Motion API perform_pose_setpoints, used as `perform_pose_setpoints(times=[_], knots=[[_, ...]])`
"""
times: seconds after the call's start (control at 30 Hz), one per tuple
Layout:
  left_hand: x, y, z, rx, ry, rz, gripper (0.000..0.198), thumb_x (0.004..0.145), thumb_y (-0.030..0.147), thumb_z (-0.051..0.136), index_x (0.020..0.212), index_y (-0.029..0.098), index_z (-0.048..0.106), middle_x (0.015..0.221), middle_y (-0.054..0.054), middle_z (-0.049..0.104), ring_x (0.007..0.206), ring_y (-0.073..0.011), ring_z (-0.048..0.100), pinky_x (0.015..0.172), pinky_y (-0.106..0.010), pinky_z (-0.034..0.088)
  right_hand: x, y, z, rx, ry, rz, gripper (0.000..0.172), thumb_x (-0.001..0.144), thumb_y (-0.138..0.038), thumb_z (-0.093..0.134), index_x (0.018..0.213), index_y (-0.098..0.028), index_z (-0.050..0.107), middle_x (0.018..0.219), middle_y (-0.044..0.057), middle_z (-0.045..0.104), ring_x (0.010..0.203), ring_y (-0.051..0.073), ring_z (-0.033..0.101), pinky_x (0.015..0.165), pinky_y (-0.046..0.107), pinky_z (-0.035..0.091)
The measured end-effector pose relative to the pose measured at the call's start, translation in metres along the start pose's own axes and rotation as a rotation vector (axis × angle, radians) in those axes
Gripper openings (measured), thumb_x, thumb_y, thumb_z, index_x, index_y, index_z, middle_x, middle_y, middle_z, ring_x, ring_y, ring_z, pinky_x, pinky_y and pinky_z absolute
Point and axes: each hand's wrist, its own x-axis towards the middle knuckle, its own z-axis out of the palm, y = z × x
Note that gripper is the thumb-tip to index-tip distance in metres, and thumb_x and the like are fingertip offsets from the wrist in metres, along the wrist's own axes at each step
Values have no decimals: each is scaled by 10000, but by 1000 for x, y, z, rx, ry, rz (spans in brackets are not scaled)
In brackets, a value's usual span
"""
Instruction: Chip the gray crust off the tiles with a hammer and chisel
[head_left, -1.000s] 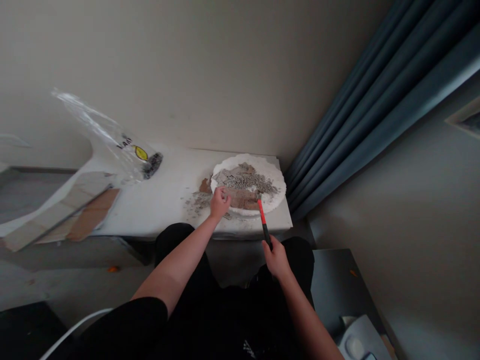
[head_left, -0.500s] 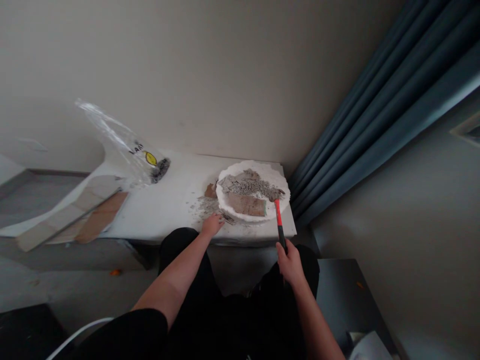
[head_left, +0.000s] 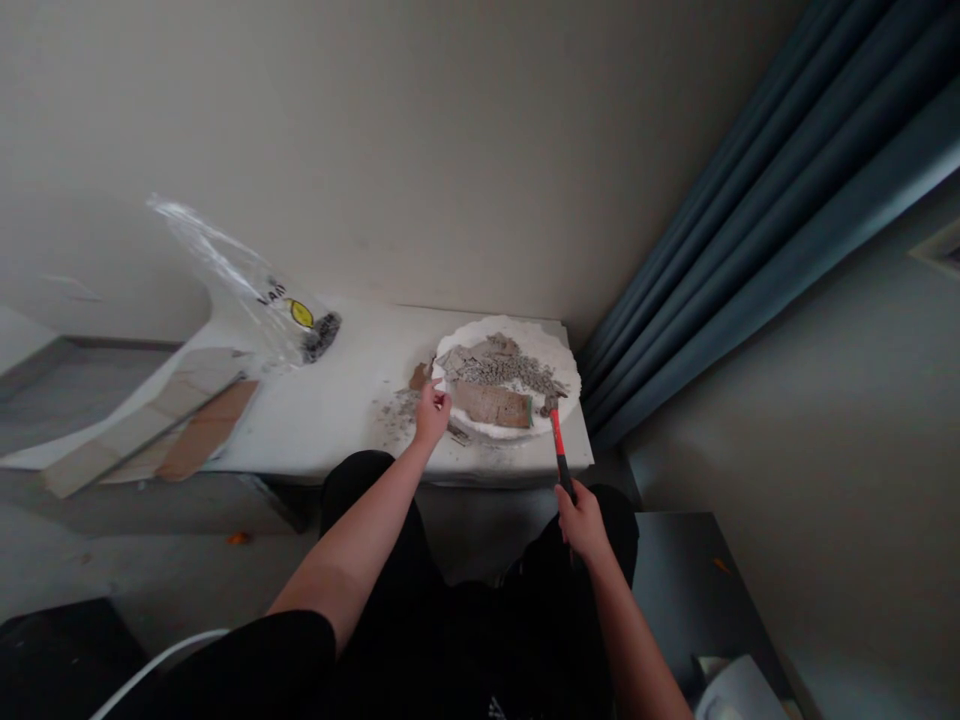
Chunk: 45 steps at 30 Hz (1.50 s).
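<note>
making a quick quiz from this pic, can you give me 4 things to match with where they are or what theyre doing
Things:
1. right hand
2. left hand
3. clear plastic bag
4. blue-grey curtain

Places and states:
a. hanging in the corner to the right of the white tabletop
b. at the left edge of the white scalloped disc
c. at the left end of the tabletop, by the wall
d. wrapped around a red and black hammer handle

Pairs: 1-d, 2-b, 3-c, 4-a
</note>
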Motion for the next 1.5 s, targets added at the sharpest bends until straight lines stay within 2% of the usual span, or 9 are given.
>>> perform_pose_setpoints(times=[0.17,0.33,0.47,0.6,0.73,0.87,1.03,1.5], knots=[[6,48,30,-161,-112,65,341,856,261,531,1180,177,596,867,-39,663,762,-144,605,738,-278,500,2,3,1,-5,-7,23,401,888,-511,488,933,-139,631,483,-51,476,372,122,460,371,215,347],[0,70,61,-228,-227,63,441,836,221,581,1269,168,518,841,-27,679,767,-146,627,758,-286,510,4,4,1,-22,1,17,372,872,-483,504,913,-142,645,537,-13,545,477,150,541,459,233,413],[-7,78,82,-160,-339,74,165,825,219,589,974,165,635,853,-40,694,780,-151,636,765,-293,511,5,2,0,-33,6,13,360,872,-464,504,916,-139,653,567,3,574,527,163,575,490,238,433],[-14,76,96,-144,-435,96,49,789,222,617,804,175,612,758,-14,673,709,-141,622,728,-284,509,5,2,-2,-40,7,6,360,871,-456,509,946,-139,661,589,14,597,556,173,598,501,241,445],[-15,66,99,-103,-480,115,49,775,229,626,773,186,602,729,-4,662,699,-143,618,718,-283,505,5,4,-2,-44,2,-1,357,878,-443,506,964,-135,666,619,28,620,585,180,617,514,242,454],[-14,61,98,-109,-485,75,63,781,241,631,794,185,605,755,-21,687,727,-158,642,711,-292,506,6,7,-3,-47,-6,1,350,887,-434,503,969,-137,668,639,36,629,610,186,631,531,245,462],[-13,63,97,-108,-523,93,90,792,268,642,802,187,606,767,-29,705,724,-163,651,713,-301,506,6,8,-3,-52,-16,10,351,898,-424,498,1010,-138,668,644,38,632,628,192,643,552,252,473],[-14,65,95,-65,-521,108,63,814,242,609,811,179,602,773,-28,706,728,-162,648,710,-291,484,6,4,-3,-64,-25,21,357,894,-409,493,1021,-129,676,666,61,660,671,212,661,579,264,499]])
